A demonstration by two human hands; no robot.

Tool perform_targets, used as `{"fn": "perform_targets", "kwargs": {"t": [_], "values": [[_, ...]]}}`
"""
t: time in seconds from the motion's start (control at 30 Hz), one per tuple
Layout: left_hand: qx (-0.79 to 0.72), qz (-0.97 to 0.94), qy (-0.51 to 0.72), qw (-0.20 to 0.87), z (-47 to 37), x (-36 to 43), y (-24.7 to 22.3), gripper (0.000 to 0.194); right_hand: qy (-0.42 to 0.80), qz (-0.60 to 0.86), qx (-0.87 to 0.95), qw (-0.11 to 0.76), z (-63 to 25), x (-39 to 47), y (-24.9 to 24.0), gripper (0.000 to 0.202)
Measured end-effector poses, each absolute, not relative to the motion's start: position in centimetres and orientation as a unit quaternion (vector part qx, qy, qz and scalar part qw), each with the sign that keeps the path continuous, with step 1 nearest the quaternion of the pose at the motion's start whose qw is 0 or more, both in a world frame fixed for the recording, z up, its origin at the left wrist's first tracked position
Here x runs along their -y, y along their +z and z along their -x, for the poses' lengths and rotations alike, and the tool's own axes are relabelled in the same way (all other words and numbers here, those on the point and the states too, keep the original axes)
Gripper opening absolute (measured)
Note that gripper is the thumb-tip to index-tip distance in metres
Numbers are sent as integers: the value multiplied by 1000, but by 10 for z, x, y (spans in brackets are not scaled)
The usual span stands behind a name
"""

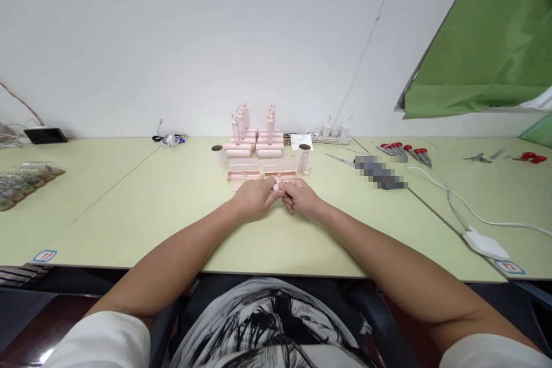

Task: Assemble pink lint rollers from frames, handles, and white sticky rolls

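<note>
My left hand (254,198) and my right hand (303,198) meet over the table, closed together on a small pale pink piece (276,187). Its kind is too small to make out, and the fingers cover most of it. Just beyond the hands lie two open pink cases with clear lids, a left case (244,175) and a right case (280,174). A flat pink part (237,186) rests beside my left hand. Cardboard-topped tubes stand at either side, a left tube (219,158) and a right tube (304,156).
Closed pink cases (238,152) and upright pink cylinders (270,129) with loops stand at the back. On the right are a power strip (331,139), red-ended tools (392,148), a blurred dark item (379,172) and a white cable (474,215). Clear-wrapped items (26,181) lie far left.
</note>
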State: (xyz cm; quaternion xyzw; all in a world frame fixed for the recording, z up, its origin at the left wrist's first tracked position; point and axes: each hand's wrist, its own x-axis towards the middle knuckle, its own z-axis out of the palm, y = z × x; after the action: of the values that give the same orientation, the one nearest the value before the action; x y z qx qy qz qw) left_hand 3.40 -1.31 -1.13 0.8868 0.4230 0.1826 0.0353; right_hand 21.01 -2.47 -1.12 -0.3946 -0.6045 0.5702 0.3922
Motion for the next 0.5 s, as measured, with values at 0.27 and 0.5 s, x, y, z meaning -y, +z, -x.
{"fn": "perform_targets", "kwargs": {"t": [0.27, 0.5], "values": [[-352, -902, 223, 115, -27, 13, -4, 39, 502, 350, 686, 393, -212, 28, -12, 34], [-303, -902, 241, 192, -22, 12, -1, 38, 449, 327, 739, 381, -214, 33, -9, 37]]}}
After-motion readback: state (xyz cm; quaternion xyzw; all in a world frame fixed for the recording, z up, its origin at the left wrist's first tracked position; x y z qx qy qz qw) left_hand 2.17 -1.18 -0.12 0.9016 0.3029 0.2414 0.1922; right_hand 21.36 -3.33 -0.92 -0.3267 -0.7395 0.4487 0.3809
